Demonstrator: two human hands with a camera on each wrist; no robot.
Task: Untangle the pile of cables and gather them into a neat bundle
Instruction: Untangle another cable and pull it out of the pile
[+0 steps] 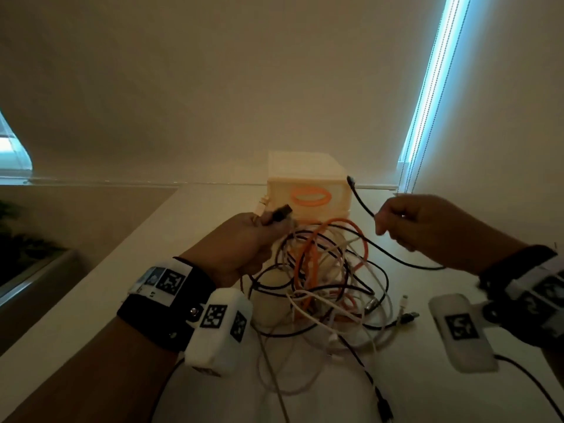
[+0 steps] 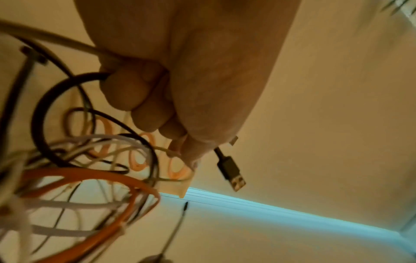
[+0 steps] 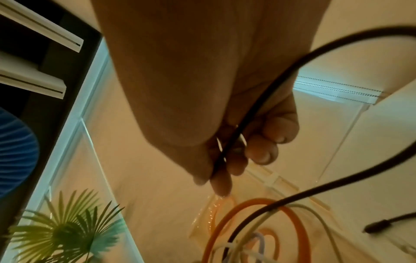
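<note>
A tangled pile of cables (image 1: 329,288), black, white and orange, lies on the white table (image 1: 128,276) and rises toward my hands. My left hand (image 1: 247,239) is raised over the pile's left side, fingers curled round several cable ends; a black USB plug (image 1: 280,212) (image 2: 231,171) sticks out past the thumb. My right hand (image 1: 406,221) (image 3: 225,156) pinches a thin black cable (image 1: 361,199) (image 3: 258,106) right of the pile. Its small plug end (image 1: 351,179) (image 3: 378,226) points up and away. The cable's other stretch runs back down into the tangle.
A pale plastic storage box (image 1: 308,190) with an orange oval handle stands right behind the pile. Loose plug ends (image 1: 406,315) lie at the pile's right. A window blind with a bead chain (image 1: 427,96) hangs at the right. A plant (image 3: 67,229) stands left of the table.
</note>
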